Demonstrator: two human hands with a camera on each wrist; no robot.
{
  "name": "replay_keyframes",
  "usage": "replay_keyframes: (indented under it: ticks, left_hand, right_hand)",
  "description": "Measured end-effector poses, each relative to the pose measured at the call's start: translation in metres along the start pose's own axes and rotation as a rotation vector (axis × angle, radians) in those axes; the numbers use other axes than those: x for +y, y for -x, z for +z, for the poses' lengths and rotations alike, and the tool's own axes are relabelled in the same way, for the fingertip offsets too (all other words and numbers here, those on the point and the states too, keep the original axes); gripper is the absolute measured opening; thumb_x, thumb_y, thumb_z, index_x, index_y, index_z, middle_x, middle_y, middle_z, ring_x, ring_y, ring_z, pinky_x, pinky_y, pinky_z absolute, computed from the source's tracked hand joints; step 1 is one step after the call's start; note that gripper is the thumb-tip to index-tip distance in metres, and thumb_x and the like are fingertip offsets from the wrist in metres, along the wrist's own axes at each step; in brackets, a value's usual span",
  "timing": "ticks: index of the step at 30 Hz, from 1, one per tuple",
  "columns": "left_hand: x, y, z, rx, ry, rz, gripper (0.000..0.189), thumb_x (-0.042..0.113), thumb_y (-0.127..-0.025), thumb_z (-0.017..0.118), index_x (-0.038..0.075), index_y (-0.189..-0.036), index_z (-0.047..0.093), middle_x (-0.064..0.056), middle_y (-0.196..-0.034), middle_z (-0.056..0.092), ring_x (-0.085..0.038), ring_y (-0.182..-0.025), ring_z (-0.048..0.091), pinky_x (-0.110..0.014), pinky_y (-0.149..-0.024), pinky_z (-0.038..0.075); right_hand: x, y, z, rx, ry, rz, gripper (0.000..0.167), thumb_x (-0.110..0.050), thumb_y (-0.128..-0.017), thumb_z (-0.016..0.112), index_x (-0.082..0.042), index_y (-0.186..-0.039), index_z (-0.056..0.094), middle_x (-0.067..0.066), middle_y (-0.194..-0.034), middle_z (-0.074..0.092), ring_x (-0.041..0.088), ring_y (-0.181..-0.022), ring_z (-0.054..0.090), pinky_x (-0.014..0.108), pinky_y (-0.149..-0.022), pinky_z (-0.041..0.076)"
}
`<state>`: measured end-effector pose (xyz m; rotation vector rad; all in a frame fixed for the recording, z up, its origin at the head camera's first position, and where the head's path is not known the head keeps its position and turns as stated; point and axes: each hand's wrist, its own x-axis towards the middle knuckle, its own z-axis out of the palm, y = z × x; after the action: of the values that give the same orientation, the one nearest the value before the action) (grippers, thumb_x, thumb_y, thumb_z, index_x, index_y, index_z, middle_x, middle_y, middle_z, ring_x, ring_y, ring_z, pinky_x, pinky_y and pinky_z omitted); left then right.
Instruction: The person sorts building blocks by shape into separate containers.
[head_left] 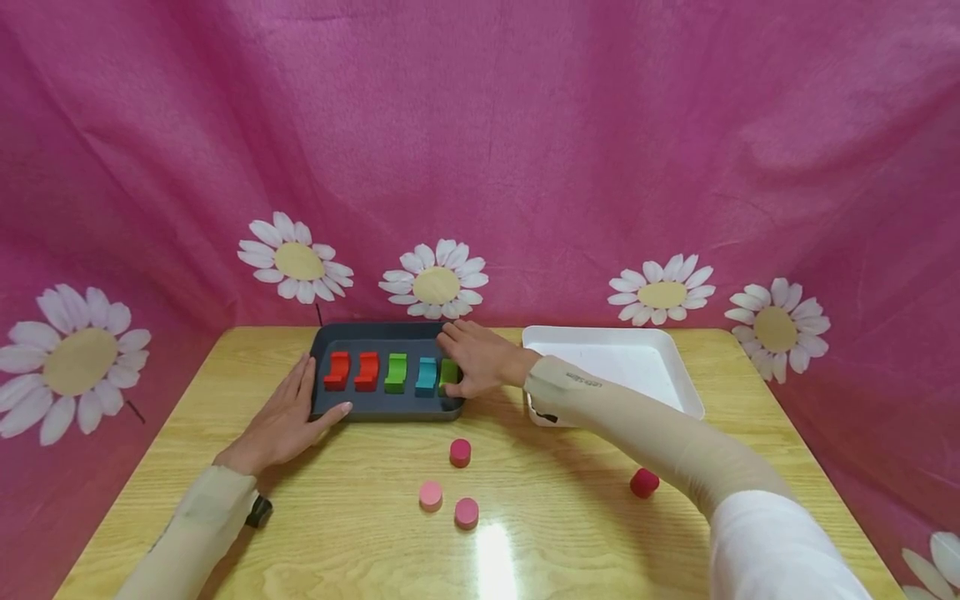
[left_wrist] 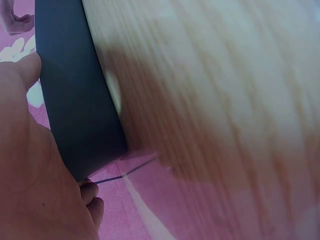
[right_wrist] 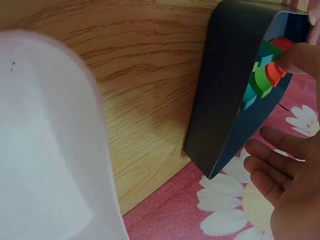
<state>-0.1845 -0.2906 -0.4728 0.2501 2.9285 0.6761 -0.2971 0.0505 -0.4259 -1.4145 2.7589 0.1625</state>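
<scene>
A dark grey tray [head_left: 382, 331] lies at the back left of the table. In it stands a row of small blocks with a curved hollow: two red ones [head_left: 367, 372], a green one [head_left: 396, 373], a blue one [head_left: 426, 377] and, at the right end, another green block [head_left: 447, 375]. My left hand [head_left: 285, 421] lies along the tray's left side, fingers straight, thumb over the front rim. Over the tray's right end is my right hand [head_left: 480, 358], its thumb at the end green block, partly covering it. In the right wrist view its fingers [right_wrist: 275, 160] are spread away from the thumb.
A white tray [head_left: 600, 333] stands right of the dark one, partly under my right forearm. On the table nearer me are pink round pieces [head_left: 467, 513] and a red one [head_left: 644, 483] farther right. A pink flowered curtain [head_left: 525, 167] hangs behind the table.
</scene>
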Motion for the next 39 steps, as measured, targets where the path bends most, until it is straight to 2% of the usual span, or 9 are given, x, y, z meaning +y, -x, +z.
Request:
replay_keyframes:
  ticks: [6,14,22,30,39]
  left_hand:
    - [0.001,0.001,0.000,0.003,0.003,0.003,0.117,0.070,-0.102,0.056,-0.003,-0.169,-0.006,-0.027,-0.177,-0.004,-0.052,-0.161,0.005,-0.069,-0.128,0.012]
    - [0.003,0.001,-0.001,0.005,0.001,-0.004,0.117,0.069,-0.102,0.057,-0.005,-0.169,-0.004,-0.028,-0.177,-0.003,-0.053,-0.160,0.006,-0.070,-0.128,0.013]
    - [0.002,0.002,-0.001,0.001,0.011,-0.004,0.118,0.070,-0.101,0.057,-0.004,-0.169,-0.004,-0.027,-0.177,-0.004,-0.053,-0.160,0.005,-0.070,-0.128,0.013]
    - [-0.001,0.001,0.000,0.001,0.012,0.002,0.117,0.070,-0.102,0.057,-0.003,-0.169,-0.006,-0.027,-0.177,-0.004,-0.053,-0.160,0.006,-0.071,-0.127,0.014]
    - [-0.001,0.001,0.000,0.004,0.007,0.000,0.117,0.070,-0.101,0.057,-0.003,-0.169,-0.006,-0.027,-0.177,-0.004,-0.053,-0.160,0.007,-0.071,-0.127,0.014]
  right_hand:
    - [0.000,0.013,-0.005,0.095,-0.067,-0.023,0.065,-0.052,-0.094,0.072,-0.002,-0.133,0.060,0.012,-0.130,0.060,0.028,-0.120,0.055,0.043,-0.113,0.044]
    - [0.000,0.039,-0.015,0.139,-0.162,0.011,0.065,-0.048,-0.094,0.072,-0.002,-0.138,0.059,0.012,-0.133,0.057,0.029,-0.125,0.054,0.044,-0.118,0.041]
    - [0.002,0.063,-0.017,0.204,-0.168,0.013,0.064,-0.044,-0.093,0.074,-0.001,-0.138,0.059,0.012,-0.134,0.058,0.031,-0.127,0.055,0.045,-0.116,0.045]
    - [0.004,0.088,-0.019,0.250,-0.175,0.024,0.069,-0.041,-0.092,0.076,0.004,-0.140,0.058,0.016,-0.135,0.059,0.033,-0.128,0.056,0.046,-0.116,0.045]
    - [0.006,0.121,-0.020,0.262,-0.202,0.103,0.072,-0.045,-0.094,0.073,0.003,-0.145,0.055,0.013,-0.137,0.059,0.030,-0.129,0.056,0.046,-0.116,0.044]
